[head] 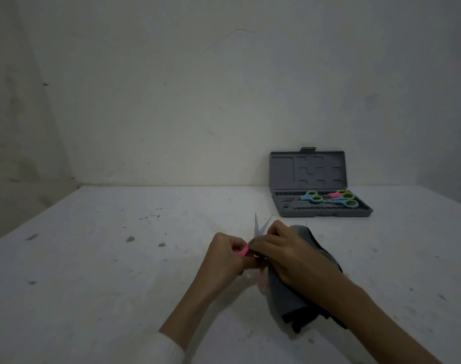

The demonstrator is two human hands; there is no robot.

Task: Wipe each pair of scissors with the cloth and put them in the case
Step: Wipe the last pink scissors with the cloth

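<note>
Pink-handled scissors point(253, 241) — blades splayed — pinched by left hand point(225, 254); right hand point(284, 254) grips grey cloth point(290, 292).

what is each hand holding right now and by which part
The left hand grips the pink-handled scissors by the handle, blades open. The right hand holds the grey cloth bunched against them.

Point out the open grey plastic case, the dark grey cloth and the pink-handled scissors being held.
Open grey plastic case point(284, 171): head view, on the raised lid's left panel.
Dark grey cloth point(284, 298): head view, on its hanging fold.
Pink-handled scissors point(244, 251): head view, on the pink handle.
</note>
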